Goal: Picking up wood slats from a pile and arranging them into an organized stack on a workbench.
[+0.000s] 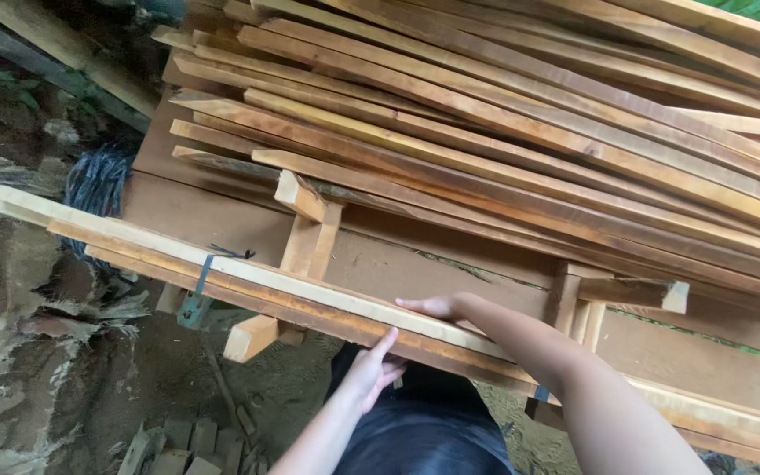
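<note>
A long pale wooden board (248, 274) lies on edge along the near side of the counter (213, 220), running from the far left down toward the lower right. It sits on top of darker boards stacked beneath it, and a thin dark strap (203, 274) crosses it near its left third.

The left hand (369, 374) comes up from below with fingers spread and loose, its fingertips pressed against the underside edge of that board, not wrapped around it. The right hand (437, 306) lies flat and open on the counter's surface just behind the board, palm down, fingers pointing left, touching the board's far edge; the forearm crosses over the board toward the lower right.

Behind the hands, two short wooden blocks (308, 224) stand across the counter like supports, one left of the hands, another (573, 295) to the right. Beyond them a big pile of long reddish-brown planks (529, 114) fans out across the upper half of the view.

On the ground to the left there is a coil of dark rope (94, 185), earth and scraps of wood (178, 440).
</note>
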